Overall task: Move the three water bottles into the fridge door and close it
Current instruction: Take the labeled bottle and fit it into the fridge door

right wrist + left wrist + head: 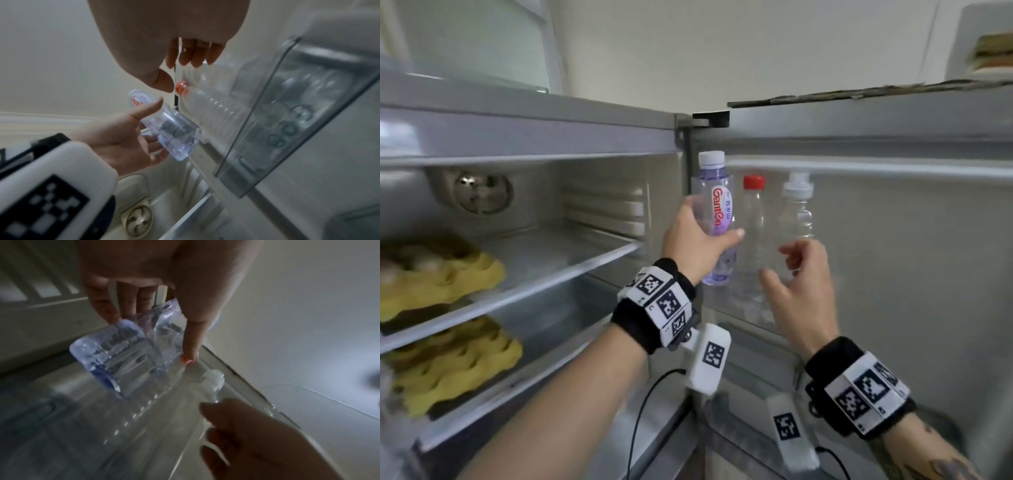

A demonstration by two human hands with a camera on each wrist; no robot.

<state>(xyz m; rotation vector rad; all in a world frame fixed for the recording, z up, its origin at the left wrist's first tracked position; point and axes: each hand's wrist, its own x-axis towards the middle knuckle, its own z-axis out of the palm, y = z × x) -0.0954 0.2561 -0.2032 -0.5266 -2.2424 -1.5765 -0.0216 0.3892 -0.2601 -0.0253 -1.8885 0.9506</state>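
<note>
Our left hand (693, 240) grips the Ganten bottle (717, 212), right hand (799, 287) empty and loose, so we should lower it upright beside the red-capped bottle (753, 233).

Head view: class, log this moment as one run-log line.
left hand grips purple-labelled clear plastic bottle | right hand open | red-capped clear bottle in door shelf

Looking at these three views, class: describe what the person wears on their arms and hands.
Both forearms are bare. Each wrist carries a black band clad in white blocks printed with black square codes, plus a hanging white module with a black cable. The right forearm shows dark tattoo markings.
</note>
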